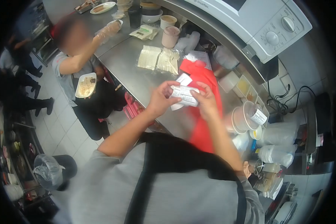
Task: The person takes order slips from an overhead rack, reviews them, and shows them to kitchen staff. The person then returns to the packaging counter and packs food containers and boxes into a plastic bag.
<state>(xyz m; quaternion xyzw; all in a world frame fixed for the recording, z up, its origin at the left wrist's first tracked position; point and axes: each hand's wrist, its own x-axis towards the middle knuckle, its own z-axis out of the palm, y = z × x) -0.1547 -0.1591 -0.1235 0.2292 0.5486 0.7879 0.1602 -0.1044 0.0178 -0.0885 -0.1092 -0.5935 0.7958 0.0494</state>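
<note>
My left hand (161, 99) and my right hand (206, 101) meet in front of me, both closed on a curled white paper slip (185, 95) with small dark print. The thumbs press on its near face, one at either end. Other white flaps of paper show above and below it, overlapping it in this view. Beneath my hands a bright red plastic bag (207, 128) lies along the steel counter (119, 56), partly hidden by my right forearm.
Packets of wrapped cutlery (158, 59) lie beyond my hands. Clear tubs (244, 115) stand at the right, below a white microwave (265, 26). At the left, another person holds a white food tray (86, 85) and reaches over the counter. A lined bin (54, 171) stands on the floor.
</note>
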